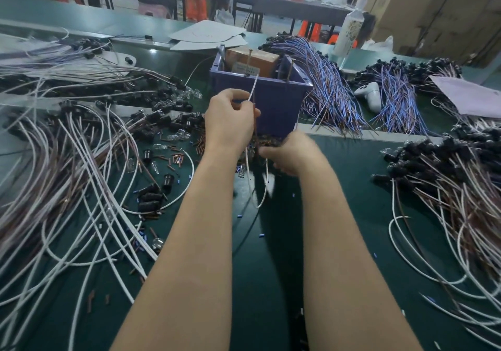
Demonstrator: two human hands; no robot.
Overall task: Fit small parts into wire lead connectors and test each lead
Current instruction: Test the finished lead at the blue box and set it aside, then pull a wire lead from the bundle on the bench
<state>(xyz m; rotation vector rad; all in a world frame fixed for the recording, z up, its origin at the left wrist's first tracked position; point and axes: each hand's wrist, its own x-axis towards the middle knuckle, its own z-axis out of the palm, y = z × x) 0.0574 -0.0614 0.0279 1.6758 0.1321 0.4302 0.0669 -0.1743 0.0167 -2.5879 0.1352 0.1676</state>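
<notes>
My left hand (230,120) is raised in front of the purple bin (279,101) and pinches a white-and-brown wire lead (252,93). The lead's top runs up to the metal pins on the bin; its white tail (264,190) loops down to the green mat. My right hand (292,153) is lower, just right of the left, with fingers curled over a small pile of brown and blue parts (267,142) at the bin's foot. What the right fingers hold is blurred.
White and brown leads with black sockets (67,177) spread over the left side, with loose glass bulbs (173,136) among them. More leads (447,185) lie on the right. Blue-purple wire bundles (328,87), a white controller (371,94) and a bottle (349,25) stand behind.
</notes>
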